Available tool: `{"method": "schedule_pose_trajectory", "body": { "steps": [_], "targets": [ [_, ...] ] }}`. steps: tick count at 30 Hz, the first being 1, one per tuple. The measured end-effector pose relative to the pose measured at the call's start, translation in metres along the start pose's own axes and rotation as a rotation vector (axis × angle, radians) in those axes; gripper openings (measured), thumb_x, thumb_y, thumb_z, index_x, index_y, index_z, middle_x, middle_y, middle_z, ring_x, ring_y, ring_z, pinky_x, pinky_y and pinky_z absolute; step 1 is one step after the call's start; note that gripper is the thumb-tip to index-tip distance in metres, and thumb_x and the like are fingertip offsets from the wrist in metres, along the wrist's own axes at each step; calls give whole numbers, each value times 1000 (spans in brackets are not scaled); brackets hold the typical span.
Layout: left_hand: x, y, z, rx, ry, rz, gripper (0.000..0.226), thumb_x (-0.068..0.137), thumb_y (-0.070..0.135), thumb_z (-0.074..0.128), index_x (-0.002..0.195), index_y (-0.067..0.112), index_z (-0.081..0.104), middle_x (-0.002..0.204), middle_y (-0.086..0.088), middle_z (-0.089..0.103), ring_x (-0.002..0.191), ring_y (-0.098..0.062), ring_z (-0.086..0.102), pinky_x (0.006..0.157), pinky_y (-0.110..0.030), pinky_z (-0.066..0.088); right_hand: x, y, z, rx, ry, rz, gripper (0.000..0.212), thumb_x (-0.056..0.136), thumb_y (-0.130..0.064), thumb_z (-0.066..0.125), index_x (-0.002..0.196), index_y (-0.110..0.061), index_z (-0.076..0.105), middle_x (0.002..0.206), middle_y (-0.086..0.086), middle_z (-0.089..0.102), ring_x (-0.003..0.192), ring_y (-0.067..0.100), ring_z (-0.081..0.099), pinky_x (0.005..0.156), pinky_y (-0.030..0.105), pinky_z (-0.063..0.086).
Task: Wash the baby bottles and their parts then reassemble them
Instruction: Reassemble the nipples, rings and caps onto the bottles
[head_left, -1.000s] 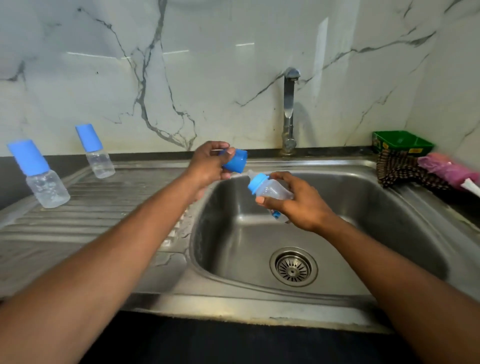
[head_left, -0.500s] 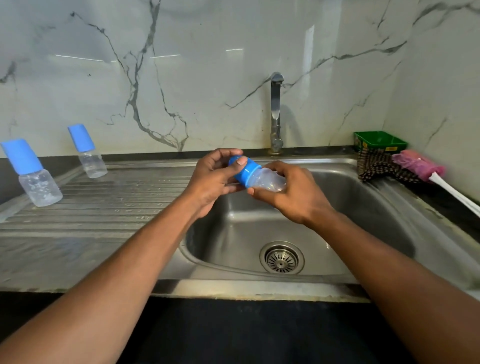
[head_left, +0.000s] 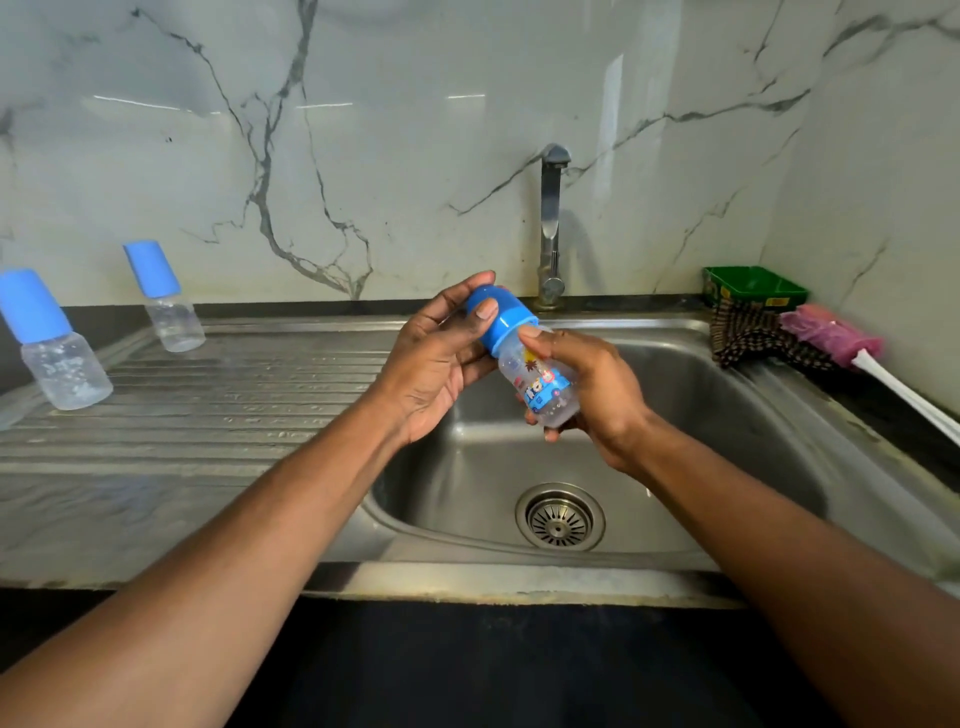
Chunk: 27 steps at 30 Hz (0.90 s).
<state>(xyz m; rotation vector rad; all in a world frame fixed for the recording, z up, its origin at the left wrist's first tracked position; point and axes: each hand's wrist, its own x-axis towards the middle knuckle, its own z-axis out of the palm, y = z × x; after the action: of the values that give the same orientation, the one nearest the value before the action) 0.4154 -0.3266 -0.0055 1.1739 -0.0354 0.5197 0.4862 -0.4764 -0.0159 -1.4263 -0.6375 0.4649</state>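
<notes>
The brush (head_left: 906, 392) runs off the right edge, and the hands (head_left: 597, 384) hide the bottle's (head_left: 540, 384) base.

The blue cap (head_left: 498, 317) was off the bottle (head_left: 540, 382) a second ago. Now it sits on top. The left hand (head_left: 441, 358) wraps round the cap, and the printed picture now shows.

One head-worn wide-angle camera is looking forward and down from close above the sink (head_left: 727, 395), facing the marble wall (head_left: 415, 156) behind the tap (head_left: 551, 223).
</notes>
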Motion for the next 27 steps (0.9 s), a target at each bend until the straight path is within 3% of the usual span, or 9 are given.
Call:
{"method": "schedule_pose_trajectory", "body": {
  "steps": [3,5,8,11,13,15,18,23,27],
  "targets": [
    [0,-1,0,38,-6,30,43,91,5,59,133,16,55,118,-4,68,103,-22,66,79,-32,59,4,5,3,-14,-13,-83,33,86,-31,67,103,-3,65,80,8,65,69,20,62,63,33,50],
    [0,-1,-4,133,18,47,47,93,4,59,138,17,51,111,-1,71,101,-19,67,81,-30,59,7,7,5,-70,-28,-128,19,87,-26,64,96,-10,64,81,2,65,73,13,61,69,28,48],
    [1,2,-6,367,50,76,44,94,6,62,136,11,53,101,2,70,88,-3,67,76,-19,55,12,8,10,-166,-62,-163,28,75,-35,60,97,-16,62,82,-4,65,70,4,62,63,16,48],
    [2,8,-11,613,103,74,36,93,21,67,127,9,61,101,2,70,78,6,64,70,-15,50,11,8,11,-205,-50,-163,32,85,-27,73,110,-11,60,89,-1,68,71,2,65,62,13,48],
    [0,20,-26,860,71,82,47,86,41,70,123,13,64,104,3,72,88,0,67,79,-22,52,9,10,15,-228,-58,-131,37,87,-19,73,118,-9,56,95,4,71,72,3,69,60,13,50],
    [-5,40,-53,1305,29,75,55,83,57,66,125,22,65,116,5,70,107,-9,65,94,-31,50,14,12,25,-282,-61,-116,44,84,-21,76,121,-11,54,100,9,72,78,10,70,62,16,53],
    [-9,71,-107,1749,152,44,49,88,60,60,123,27,64,126,9,66,121,-15,58,98,-33,46,36,10,54,-397,-88,-128,54,77,-29,82,120,-17,51,103,11,72,86,19,72,79,37,58],
    [-14,84,-198,1819,393,-143,49,94,48,57,135,22,56,136,-4,59,127,-26,52,103,-41,43,115,-8,141,-543,-157,-287,65,72,-33,86,123,-13,51,111,5,66,98,22,67,91,43,53],
    [-11,88,-220,1848,504,-127,50,96,44,54,141,22,49,140,-4,55,128,-26,50,105,-42,39,188,-3,225,-538,-224,-276,65,74,-29,85,126,-12,49,110,2,64,97,21,64,90,38,52]
  ]
}}
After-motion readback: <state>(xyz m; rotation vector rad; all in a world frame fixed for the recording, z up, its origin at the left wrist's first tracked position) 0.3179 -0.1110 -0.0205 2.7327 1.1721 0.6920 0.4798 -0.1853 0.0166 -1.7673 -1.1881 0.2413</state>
